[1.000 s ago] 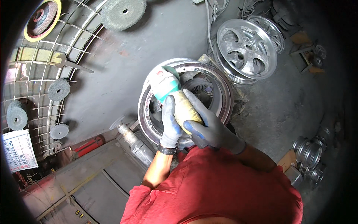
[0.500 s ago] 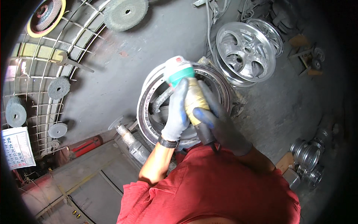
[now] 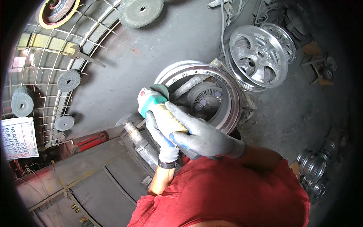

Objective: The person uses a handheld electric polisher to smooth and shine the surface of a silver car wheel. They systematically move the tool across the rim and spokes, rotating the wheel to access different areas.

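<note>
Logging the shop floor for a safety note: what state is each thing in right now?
Angle grinder: gripped in both hands, its disc at the rim's edge.
Left hand: gloved, wrapped under the grinder's body.
Right hand: gloved, closed over the grinder's body.
Wheel rim: mounted on a hub, open face toward the camera.
Finished wheel: leaning upright behind, untouched.
Polishing discs: hung on the wire rack, unused.

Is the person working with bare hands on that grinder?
No, both the left hand and the right hand wear grey gloves as they grip the grinder.
</note>
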Action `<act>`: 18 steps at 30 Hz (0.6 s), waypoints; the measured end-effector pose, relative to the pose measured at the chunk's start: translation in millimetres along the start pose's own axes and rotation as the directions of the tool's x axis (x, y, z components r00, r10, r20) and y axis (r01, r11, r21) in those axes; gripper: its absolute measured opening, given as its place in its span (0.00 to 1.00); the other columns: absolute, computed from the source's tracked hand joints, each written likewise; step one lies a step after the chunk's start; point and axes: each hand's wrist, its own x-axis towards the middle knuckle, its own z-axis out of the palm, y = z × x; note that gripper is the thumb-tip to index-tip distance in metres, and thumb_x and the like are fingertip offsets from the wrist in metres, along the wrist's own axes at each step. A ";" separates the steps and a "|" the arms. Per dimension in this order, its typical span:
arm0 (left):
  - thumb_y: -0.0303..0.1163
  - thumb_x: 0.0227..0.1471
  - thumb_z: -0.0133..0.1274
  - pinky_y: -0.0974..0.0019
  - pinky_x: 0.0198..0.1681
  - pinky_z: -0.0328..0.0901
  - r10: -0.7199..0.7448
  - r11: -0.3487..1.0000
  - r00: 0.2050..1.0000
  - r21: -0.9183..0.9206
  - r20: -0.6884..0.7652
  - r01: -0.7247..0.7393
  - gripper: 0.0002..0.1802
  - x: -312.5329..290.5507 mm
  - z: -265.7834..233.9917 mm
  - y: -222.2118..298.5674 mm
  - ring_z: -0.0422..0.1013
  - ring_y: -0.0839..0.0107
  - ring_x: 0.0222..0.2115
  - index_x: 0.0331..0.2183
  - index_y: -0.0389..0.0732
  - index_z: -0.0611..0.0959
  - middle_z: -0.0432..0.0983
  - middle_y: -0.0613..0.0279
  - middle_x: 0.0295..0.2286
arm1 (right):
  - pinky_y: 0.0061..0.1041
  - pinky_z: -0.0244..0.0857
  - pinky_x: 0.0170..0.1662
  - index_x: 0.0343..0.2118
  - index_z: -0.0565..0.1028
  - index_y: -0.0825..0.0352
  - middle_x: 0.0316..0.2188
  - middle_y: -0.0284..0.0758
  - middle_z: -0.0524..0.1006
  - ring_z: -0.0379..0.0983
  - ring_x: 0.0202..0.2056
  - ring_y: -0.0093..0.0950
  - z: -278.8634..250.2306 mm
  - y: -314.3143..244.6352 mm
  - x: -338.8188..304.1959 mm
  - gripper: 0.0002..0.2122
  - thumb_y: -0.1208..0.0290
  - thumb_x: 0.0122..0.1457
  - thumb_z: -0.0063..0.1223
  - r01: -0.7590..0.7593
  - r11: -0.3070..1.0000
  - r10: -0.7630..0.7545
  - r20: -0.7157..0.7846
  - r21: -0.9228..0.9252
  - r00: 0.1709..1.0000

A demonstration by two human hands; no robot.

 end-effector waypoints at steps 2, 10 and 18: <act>0.53 0.70 0.45 0.60 0.56 0.71 -0.086 0.996 0.995 0.041 0.046 0.084 0.32 1.4 11.9 2.0 0.74 0.64 0.53 0.63 0.40 0.70 0.74 0.54 0.55 | 0.30 0.53 0.70 0.74 0.50 0.75 0.70 0.48 0.62 0.58 0.70 0.29 -3.7 2.8 -3.0 0.36 0.75 0.68 0.54 0.065 0.995 -0.061 -0.066 0.070 0.996; 0.51 0.67 0.55 0.66 0.41 0.75 -0.655 0.739 0.654 0.138 0.378 0.659 0.24 33.7 112.4 -33.4 0.78 0.72 0.36 0.51 0.42 0.77 0.79 0.62 0.39 | 0.34 0.69 0.61 0.66 0.64 0.72 0.60 0.48 0.70 0.72 0.58 0.35 -49.9 17.3 -35.4 0.25 0.70 0.69 0.52 0.126 0.984 -0.176 -0.550 -0.127 0.816; 0.53 0.67 0.53 0.65 0.45 0.75 -0.753 0.650 0.469 0.410 0.461 0.640 0.27 46.4 110.0 -33.2 0.79 0.72 0.40 0.55 0.41 0.76 0.80 0.60 0.42 | 0.27 0.73 0.48 0.67 0.60 0.72 0.56 0.43 0.71 0.75 0.46 0.27 -31.5 23.5 -44.6 0.26 0.66 0.71 0.49 0.167 0.889 0.084 -0.511 0.427 0.856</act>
